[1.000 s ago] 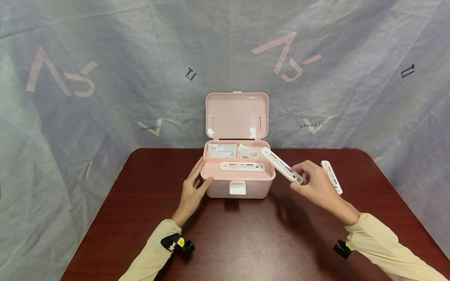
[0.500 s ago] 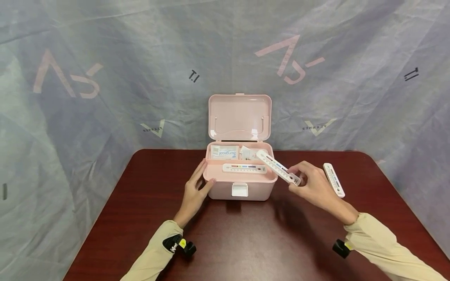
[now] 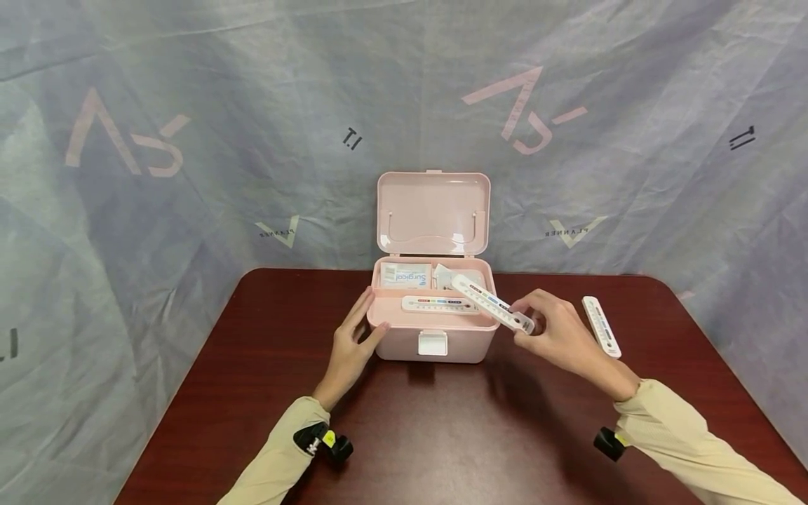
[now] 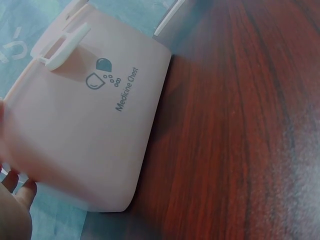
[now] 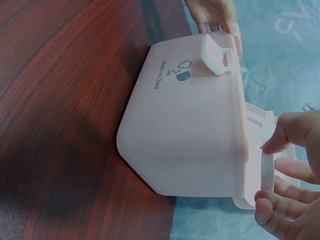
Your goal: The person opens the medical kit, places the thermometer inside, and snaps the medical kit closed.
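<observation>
A pink medicine chest (image 3: 435, 345) stands on the table with its lid raised. My left hand (image 3: 348, 351) rests against its left side, fingers fairly straight along the wall and thumb at the front rim. The end of a white strip thermometer (image 3: 489, 300) is pinched between thumb and fingers of my right hand (image 3: 555, 330). Its far end overlaps the chest's right compartment in the head view. Another thermometer (image 3: 440, 304) lies in the chest's front tray. A third thermometer (image 3: 601, 326) is on the table, right of my right hand.
Behind the tray, a packet marked "Surgical" (image 3: 405, 275) fills the left compartment, with white packets (image 3: 444, 277) in the right one. The lid (image 3: 433, 214) stands upright near the grey cloth backdrop (image 3: 265, 140). Dark red wooden tabletop (image 3: 410, 435) runs underneath.
My right hand has brought the thermometer slightly left, farther over the chest's right side. My left hand stays against the chest. The head view has shifted slightly.
</observation>
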`<action>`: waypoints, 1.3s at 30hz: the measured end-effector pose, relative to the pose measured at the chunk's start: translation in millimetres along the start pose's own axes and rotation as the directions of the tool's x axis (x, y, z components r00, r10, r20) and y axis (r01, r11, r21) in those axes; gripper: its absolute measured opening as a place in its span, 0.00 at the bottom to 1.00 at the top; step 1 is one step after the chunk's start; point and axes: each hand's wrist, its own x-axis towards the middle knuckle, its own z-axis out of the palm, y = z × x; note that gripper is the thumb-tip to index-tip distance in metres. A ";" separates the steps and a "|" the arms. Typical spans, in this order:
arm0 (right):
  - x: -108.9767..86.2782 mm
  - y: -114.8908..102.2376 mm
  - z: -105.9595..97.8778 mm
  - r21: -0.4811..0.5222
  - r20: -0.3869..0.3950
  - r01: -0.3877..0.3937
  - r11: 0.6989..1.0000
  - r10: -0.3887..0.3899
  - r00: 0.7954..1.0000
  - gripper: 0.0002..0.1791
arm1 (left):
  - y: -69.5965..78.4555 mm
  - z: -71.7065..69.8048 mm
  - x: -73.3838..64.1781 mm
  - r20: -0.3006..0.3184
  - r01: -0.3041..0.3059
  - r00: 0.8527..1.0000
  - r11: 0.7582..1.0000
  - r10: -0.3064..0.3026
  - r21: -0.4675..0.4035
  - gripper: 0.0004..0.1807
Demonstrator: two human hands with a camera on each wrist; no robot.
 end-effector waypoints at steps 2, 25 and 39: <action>0.7 -0.2 0.4 -0.001 0.005 0.006 1.000 -0.006 1.000 0.19 | -0.6 -0.2 -0.1 -0.002 -0.003 1.000 1.000 0.003 -0.001 0.33; 9.7 -1.7 3.3 0.017 0.080 0.054 0.998 -0.055 0.995 0.18 | 0.5 1.8 -1.3 0.003 -0.007 1.000 1.000 0.007 0.011 0.32; 14.3 -5.4 5.8 0.030 0.112 0.083 0.996 -0.086 0.990 0.19 | 2.4 0.1 -2.7 -0.001 0.004 1.000 0.999 -0.004 0.033 0.33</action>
